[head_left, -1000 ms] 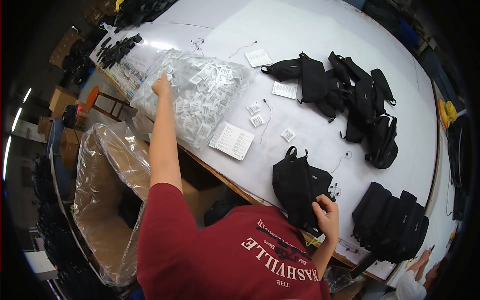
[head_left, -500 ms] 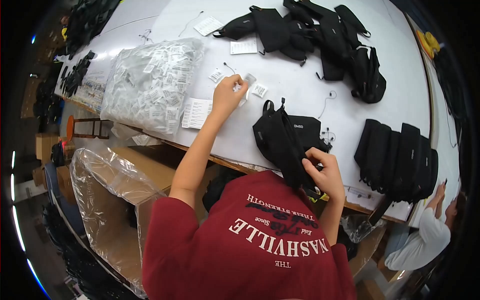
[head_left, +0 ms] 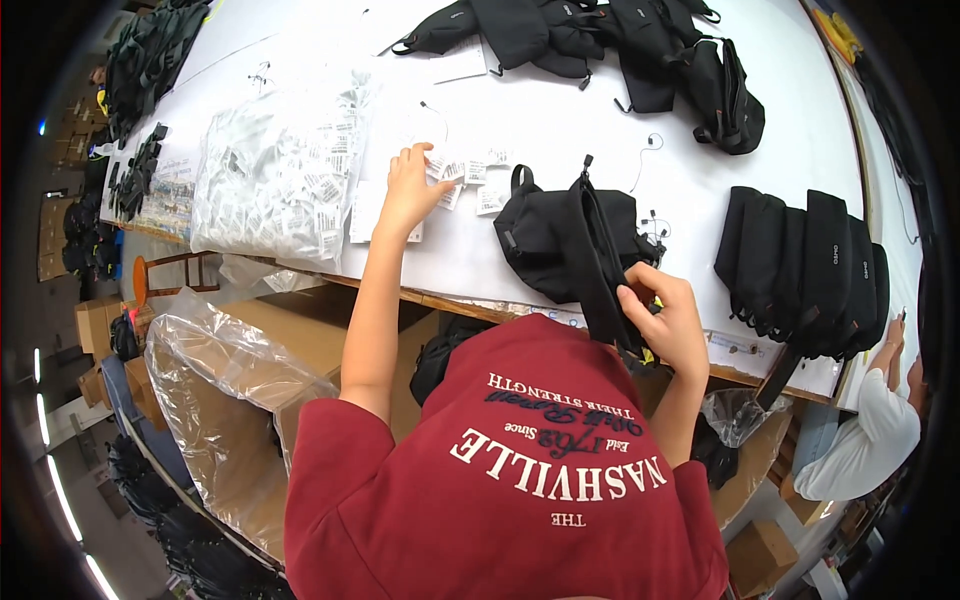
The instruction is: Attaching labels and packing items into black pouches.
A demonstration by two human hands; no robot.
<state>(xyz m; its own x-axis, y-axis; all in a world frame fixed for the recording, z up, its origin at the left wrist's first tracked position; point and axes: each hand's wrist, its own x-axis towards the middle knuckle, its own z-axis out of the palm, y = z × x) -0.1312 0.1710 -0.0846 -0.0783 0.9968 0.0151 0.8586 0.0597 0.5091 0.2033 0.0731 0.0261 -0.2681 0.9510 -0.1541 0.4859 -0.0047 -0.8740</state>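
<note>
My left hand (head_left: 408,190) reaches over the tabletop with fingers spread, its thumb and fingertips beside a loose cluster of small white printed packets (head_left: 465,172). Whether the thumb touches one of them I cannot tell. A black fabric bag (head_left: 545,240) lies at the table's near edge, its zipped side turned up and a zip pull sticking out at the far end. My right hand (head_left: 665,312) pinches the near end of this bag between thumb and fingers. Under the left wrist sits a stack of white printed paper (head_left: 416,234), partly hidden.
A big clear plastic bag (head_left: 275,175) full of small white packets stands left. Several black bags (head_left: 540,40) lie at the back; more stand in a row (head_left: 805,275) at right. A plastic-lined carton (head_left: 220,400) is below the edge. Another person (head_left: 860,440) works at far right.
My left hand has drawn back leftward and its pinched fingers have spread; more small packets now lie together beside it. The right hand keeps its hold, and the black bag has tilted more upright.
</note>
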